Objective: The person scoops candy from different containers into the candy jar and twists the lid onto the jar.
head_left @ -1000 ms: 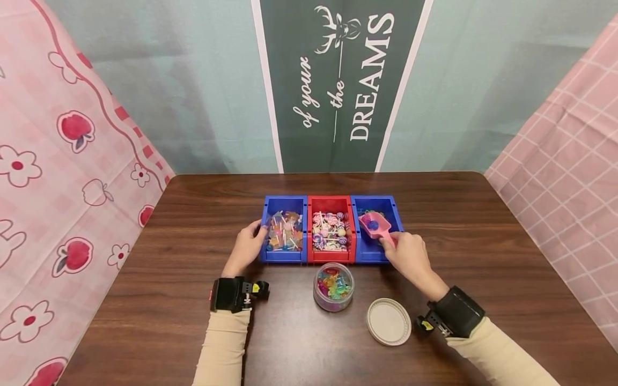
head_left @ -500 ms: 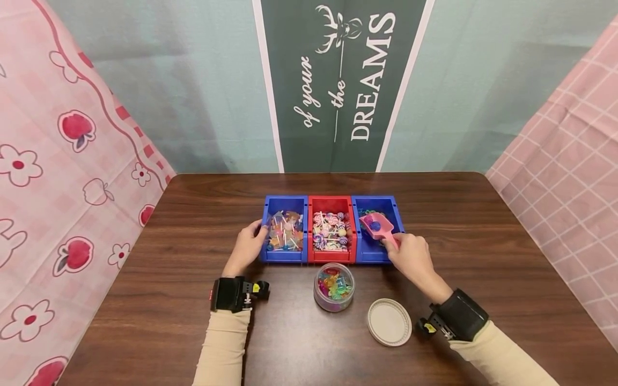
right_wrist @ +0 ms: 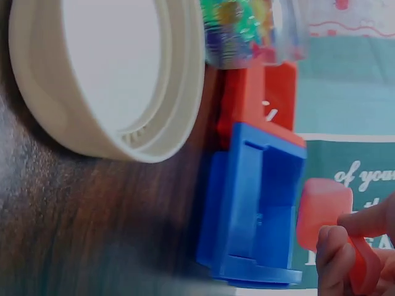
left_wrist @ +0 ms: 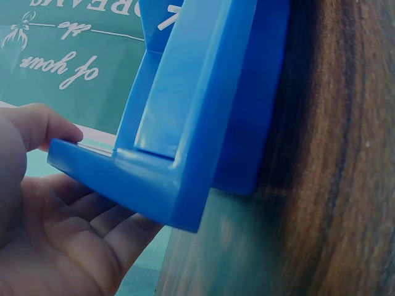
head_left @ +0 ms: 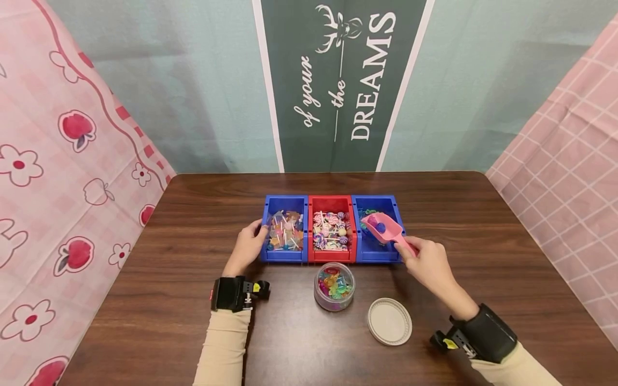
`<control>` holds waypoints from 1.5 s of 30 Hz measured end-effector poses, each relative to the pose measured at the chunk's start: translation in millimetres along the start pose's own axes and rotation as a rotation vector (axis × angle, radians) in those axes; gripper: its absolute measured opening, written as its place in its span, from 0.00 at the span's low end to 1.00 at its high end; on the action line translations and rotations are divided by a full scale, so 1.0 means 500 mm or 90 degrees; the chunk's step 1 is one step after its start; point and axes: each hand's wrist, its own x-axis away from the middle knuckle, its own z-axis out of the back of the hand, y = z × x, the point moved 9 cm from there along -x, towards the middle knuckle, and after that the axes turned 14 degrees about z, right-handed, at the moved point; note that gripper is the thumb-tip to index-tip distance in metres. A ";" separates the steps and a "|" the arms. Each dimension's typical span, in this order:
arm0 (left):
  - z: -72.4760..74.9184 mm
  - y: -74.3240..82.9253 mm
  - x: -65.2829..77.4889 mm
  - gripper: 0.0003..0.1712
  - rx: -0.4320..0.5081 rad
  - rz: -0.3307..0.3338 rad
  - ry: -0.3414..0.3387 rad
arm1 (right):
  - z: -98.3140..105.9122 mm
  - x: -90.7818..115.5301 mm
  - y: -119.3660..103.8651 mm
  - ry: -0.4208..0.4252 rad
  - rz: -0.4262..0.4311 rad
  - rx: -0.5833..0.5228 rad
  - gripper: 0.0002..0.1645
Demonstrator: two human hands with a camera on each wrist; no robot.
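Note:
My right hand (head_left: 427, 262) pinches the handle of a pink scoop (head_left: 395, 229), thumb on one side and fingers on the other. A blue ball and a purplish-pink piece lie in the scoop, which is over the right blue bin (head_left: 374, 256); small green and blue pieces show at that bin's back. My left hand (head_left: 248, 247) holds the side wall of the left blue bin (left_wrist: 148, 179), thumb over the rim and fingers outside. That bin contains small lollipops and star-like pieces (head_left: 286, 230). Between them, a red bin (head_left: 331, 256) contains striped mini lollipops (head_left: 330, 230).
In front of the bins stands a clear round jar (head_left: 334, 303) of colourful translucent pieces, without its lid. An off-white lid (head_left: 389, 321) lies on the brown table (head_left: 309, 354) to its right. Patterned cloths (head_left: 569, 161) hang around the table.
My right hand has drawn the scoop toward me and rightward, and its blade has shifted right over the bin. The ball inside has shifted with it. My left hand stays put.

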 end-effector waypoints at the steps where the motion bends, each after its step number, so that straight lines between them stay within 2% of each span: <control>1: 0.000 0.001 0.000 0.26 0.000 -0.002 0.001 | 0.006 0.003 -0.004 0.001 0.005 -0.008 0.12; 7: -0.001 -0.001 0.000 0.26 0.005 0.006 -0.005 | 0.028 0.019 -0.033 -0.015 0.042 -0.045 0.13; 13: -0.003 -0.004 -0.002 0.27 0.003 0.008 -0.007 | 0.019 0.039 -0.063 -0.063 0.077 -0.094 0.13; 20: -0.006 -0.006 -0.002 0.27 0.006 0.017 -0.013 | 0.010 0.054 -0.092 -0.086 0.133 -0.135 0.14; 28: -0.005 -0.005 -0.001 0.27 0.005 0.017 -0.015 | -0.002 0.065 -0.102 -0.138 0.150 -0.179 0.13; 40: -0.003 -0.005 -0.002 0.27 0.003 0.019 -0.012 | -0.003 0.066 -0.113 -0.167 0.206 -0.167 0.14; 45: -0.005 -0.006 -0.001 0.27 0.007 0.021 -0.016 | -0.002 0.064 -0.114 -0.217 0.226 -0.151 0.15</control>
